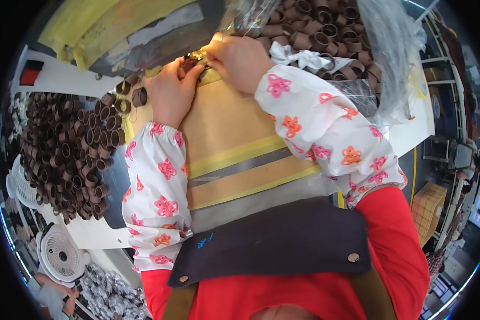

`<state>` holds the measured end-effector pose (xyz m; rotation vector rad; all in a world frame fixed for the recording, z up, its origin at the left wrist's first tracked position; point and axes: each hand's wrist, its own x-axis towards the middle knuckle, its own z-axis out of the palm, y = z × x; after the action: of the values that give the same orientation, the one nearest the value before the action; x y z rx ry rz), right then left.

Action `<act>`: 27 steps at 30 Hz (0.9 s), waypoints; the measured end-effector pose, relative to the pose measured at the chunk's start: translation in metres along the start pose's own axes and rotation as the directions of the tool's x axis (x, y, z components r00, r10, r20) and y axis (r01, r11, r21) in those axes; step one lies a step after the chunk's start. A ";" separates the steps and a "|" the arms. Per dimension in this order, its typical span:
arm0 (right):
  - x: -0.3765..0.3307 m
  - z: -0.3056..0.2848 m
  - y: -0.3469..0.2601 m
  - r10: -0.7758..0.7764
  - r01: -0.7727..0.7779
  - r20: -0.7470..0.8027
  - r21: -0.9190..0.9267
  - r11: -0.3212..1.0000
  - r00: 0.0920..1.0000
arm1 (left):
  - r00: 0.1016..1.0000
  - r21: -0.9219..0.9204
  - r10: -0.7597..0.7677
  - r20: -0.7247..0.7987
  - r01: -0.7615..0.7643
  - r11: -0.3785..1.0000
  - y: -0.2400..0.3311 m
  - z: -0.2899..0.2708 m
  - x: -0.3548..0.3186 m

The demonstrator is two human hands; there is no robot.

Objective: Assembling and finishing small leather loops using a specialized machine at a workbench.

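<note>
Under the head of a sewing machine, both my hands work close together at a small lit metal part. The fingers of my left hand are bent and pinched at a small dark brown piece, mostly covered by the fingers. Just to its right, my right hand has its thumb and fingers closed by the metal part; what they grip, if anything, is hidden. Below the hands lies a tan work surface with yellow tape strips. White flowered sleeves cover my forearms.
A big heap of short brown rings lies at left, some reaching close to my left hand. More brown rings lie at the upper right beside clear plastic and a white knotted bundle. A white fan stands lower left.
</note>
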<state>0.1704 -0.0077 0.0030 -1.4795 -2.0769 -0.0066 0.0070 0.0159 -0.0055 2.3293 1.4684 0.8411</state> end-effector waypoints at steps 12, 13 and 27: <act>-0.024 -0.034 -0.056 -0.184 0.153 0.240 0.144 0.978 0.953 | 0.998 0.260 -0.054 0.040 0.042 0.965 -0.040 -0.082 -0.051; -0.025 -0.046 -0.048 -0.170 0.158 0.130 0.098 0.983 0.977 | 0.994 0.261 -0.099 0.038 0.086 0.961 -0.042 -0.086 -0.049; -0.046 -0.150 0.060 0.220 -0.196 -0.096 0.213 0.957 0.971 | 0.952 -0.035 0.217 -0.216 -0.229 0.973 0.046 -0.049 -0.060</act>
<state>0.2996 -0.0735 0.0876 -1.5252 -1.7630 0.1892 -0.0076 -0.0621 0.0374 2.4558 1.2480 1.2079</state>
